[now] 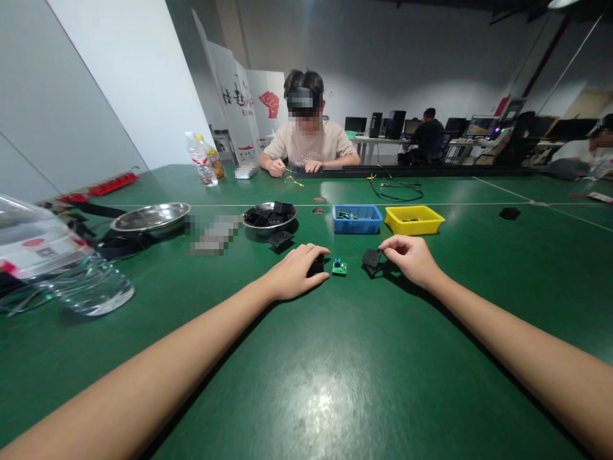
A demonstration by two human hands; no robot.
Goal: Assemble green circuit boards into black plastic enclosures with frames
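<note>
My left hand rests on the green table with its fingers and thumb curved around a black plastic piece, mostly hidden by the hand. Just to its right lies a small green circuit board with a blue block on top. Between thumb and fingertips, my right hand pinches a square black plastic cover by its edge, tilted slightly above the table. Some dark part shows beneath the cover, but I cannot tell whether it is separate.
Behind my hands stand a metal bowl of black parts, a blue bin with circuit boards and a yellow bin. Another black part sits by the bowl. Large water bottle at left; a person sits opposite.
</note>
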